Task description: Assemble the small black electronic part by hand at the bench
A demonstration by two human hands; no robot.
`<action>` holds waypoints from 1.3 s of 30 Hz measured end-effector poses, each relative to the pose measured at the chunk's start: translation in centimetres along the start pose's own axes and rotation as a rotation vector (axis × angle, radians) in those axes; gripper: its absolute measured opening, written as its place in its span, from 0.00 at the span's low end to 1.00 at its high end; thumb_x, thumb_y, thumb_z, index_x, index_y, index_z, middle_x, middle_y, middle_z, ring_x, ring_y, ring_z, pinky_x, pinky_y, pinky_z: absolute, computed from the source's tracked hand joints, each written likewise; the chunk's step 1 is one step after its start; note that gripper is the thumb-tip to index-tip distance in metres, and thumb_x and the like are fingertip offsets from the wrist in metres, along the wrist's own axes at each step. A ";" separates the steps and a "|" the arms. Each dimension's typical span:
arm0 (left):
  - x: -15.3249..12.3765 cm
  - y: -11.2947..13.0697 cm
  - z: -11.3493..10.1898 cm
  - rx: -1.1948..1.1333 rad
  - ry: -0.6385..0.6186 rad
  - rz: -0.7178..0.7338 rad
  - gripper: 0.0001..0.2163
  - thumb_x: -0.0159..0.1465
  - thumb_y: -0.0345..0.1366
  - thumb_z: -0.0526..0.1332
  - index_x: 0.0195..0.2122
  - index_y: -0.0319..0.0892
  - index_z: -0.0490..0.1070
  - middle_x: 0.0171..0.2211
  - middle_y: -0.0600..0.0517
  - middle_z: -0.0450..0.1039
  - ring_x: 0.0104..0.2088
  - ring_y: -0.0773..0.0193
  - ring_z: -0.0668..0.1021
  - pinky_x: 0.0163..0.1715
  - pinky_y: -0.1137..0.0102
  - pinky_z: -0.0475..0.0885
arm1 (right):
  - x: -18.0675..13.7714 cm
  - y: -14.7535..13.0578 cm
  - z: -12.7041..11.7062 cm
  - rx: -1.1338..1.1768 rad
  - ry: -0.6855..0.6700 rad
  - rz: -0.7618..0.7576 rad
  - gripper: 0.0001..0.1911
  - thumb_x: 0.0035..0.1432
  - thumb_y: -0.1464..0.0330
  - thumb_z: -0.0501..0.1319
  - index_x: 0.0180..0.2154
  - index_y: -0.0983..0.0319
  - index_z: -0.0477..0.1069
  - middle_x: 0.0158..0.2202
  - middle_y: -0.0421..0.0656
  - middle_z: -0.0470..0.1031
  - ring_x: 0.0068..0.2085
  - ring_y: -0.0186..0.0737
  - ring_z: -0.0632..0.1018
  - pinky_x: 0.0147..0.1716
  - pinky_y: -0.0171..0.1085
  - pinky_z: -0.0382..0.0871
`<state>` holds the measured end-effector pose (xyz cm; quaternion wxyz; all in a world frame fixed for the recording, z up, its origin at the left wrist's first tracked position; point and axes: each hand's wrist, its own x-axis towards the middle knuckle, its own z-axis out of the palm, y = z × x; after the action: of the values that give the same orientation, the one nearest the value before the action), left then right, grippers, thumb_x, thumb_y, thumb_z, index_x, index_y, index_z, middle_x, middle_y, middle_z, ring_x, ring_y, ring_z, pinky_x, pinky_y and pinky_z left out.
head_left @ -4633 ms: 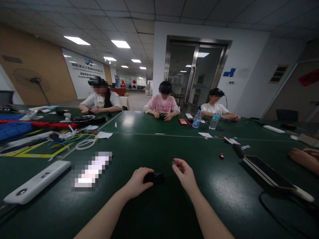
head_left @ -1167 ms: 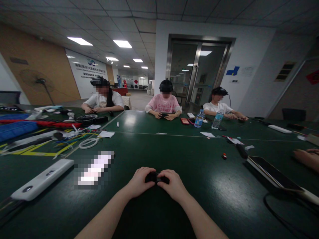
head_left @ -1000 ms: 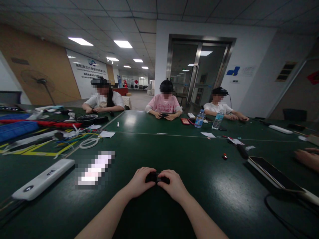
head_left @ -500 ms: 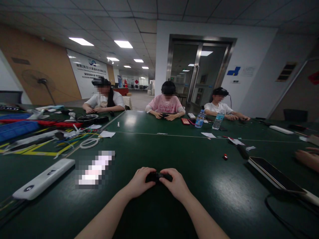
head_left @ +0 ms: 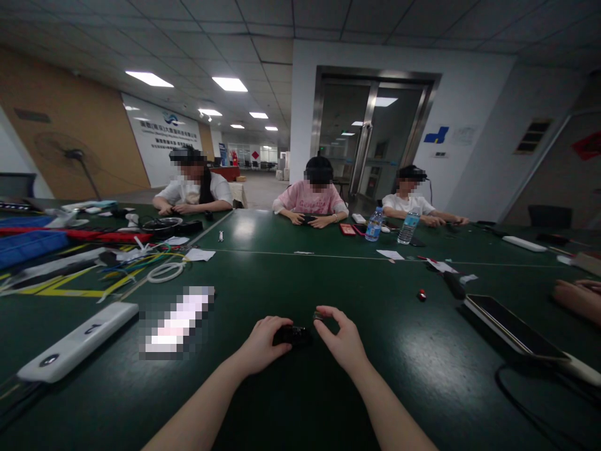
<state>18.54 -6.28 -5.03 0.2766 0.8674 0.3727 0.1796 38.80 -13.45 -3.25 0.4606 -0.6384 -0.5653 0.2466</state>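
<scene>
On the glossy dark green tabletop [head_left: 263, 282], in the near middle, the left hand [head_left: 265, 343] grips the left end of a small, black, oblong object [head_left: 298, 336] between thumb and fingers; fine markings on its top are too small to read. Just to its right, the right hand [head_left: 345, 341] pinches a tiny greyish piece [head_left: 318, 316] between thumb and forefinger. The two hands are apart, and the tiny piece is near the black object's right end with a slight gap between them.

To the near left lies a long white plastic bar [head_left: 77, 341] with a round dark button, and just right of it a bright, pixelated rectangle [head_left: 181, 322]. On the right lies a flat black-screened slab with a pale edge [head_left: 514, 327]. Farther off, a small red-and-silver piece [head_left: 421, 295] sits on the right, while a white coiled cable [head_left: 165, 272] lies on the left. At the far right edge another person's hand [head_left: 577, 297] shows. Beyond stand two clear plastic bottles [head_left: 409, 227] with blue labels, near a seated person in a pink shirt [head_left: 310, 197] at the far side.
</scene>
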 end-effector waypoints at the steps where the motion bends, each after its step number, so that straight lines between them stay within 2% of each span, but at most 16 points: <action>1: 0.0 -0.1 0.0 0.000 0.003 0.005 0.20 0.54 0.36 0.63 0.49 0.46 0.66 0.48 0.49 0.70 0.49 0.54 0.70 0.52 0.60 0.61 | 0.1 0.1 -0.1 0.013 0.017 -0.004 0.17 0.52 0.64 0.58 0.45 0.57 0.68 0.44 0.43 0.72 0.48 0.43 0.72 0.50 0.46 0.65; 7: 0.1 -0.6 0.3 -0.010 0.011 0.017 0.21 0.54 0.37 0.63 0.50 0.47 0.66 0.48 0.49 0.69 0.50 0.54 0.70 0.52 0.60 0.61 | 0.4 0.8 -0.8 0.069 0.092 -0.032 0.16 0.53 0.63 0.57 0.45 0.59 0.69 0.43 0.43 0.73 0.47 0.44 0.72 0.50 0.46 0.65; 16: 0.0 -0.2 0.0 -0.011 -0.016 0.007 0.20 0.56 0.38 0.62 0.50 0.47 0.65 0.48 0.49 0.69 0.50 0.55 0.69 0.53 0.59 0.60 | 0.5 1.3 -1.5 0.137 0.129 -0.020 0.15 0.55 0.61 0.55 0.44 0.59 0.69 0.42 0.45 0.73 0.46 0.45 0.73 0.48 0.46 0.66; 23: 0.0 -0.5 0.2 -0.003 -0.005 0.009 0.20 0.55 0.38 0.62 0.50 0.48 0.65 0.48 0.49 0.69 0.50 0.55 0.69 0.53 0.59 0.60 | 0.1 0.5 -1.1 0.064 0.016 0.002 0.13 0.54 0.61 0.57 0.41 0.58 0.70 0.40 0.43 0.74 0.45 0.44 0.73 0.48 0.45 0.66; 30: 0.0 -0.3 0.3 -0.001 0.009 0.014 0.20 0.54 0.37 0.62 0.49 0.47 0.66 0.47 0.49 0.70 0.49 0.55 0.70 0.52 0.60 0.61 | -0.3 0.0 0.2 -0.041 -0.163 0.064 0.13 0.51 0.63 0.60 0.41 0.57 0.71 0.42 0.41 0.73 0.47 0.44 0.72 0.49 0.45 0.63; 39: 0.3 -0.4 0.6 0.005 0.036 0.034 0.20 0.53 0.36 0.63 0.48 0.46 0.67 0.47 0.49 0.71 0.48 0.54 0.70 0.50 0.61 0.62 | -0.4 0.2 1.9 -0.106 -0.240 -0.042 0.12 0.48 0.66 0.64 0.38 0.54 0.74 0.46 0.40 0.70 0.50 0.42 0.69 0.51 0.44 0.61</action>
<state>18.82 -6.00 -5.72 0.2644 0.8709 0.3634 0.1989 37.21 -13.29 -4.33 0.3603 -0.6160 -0.6417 0.2811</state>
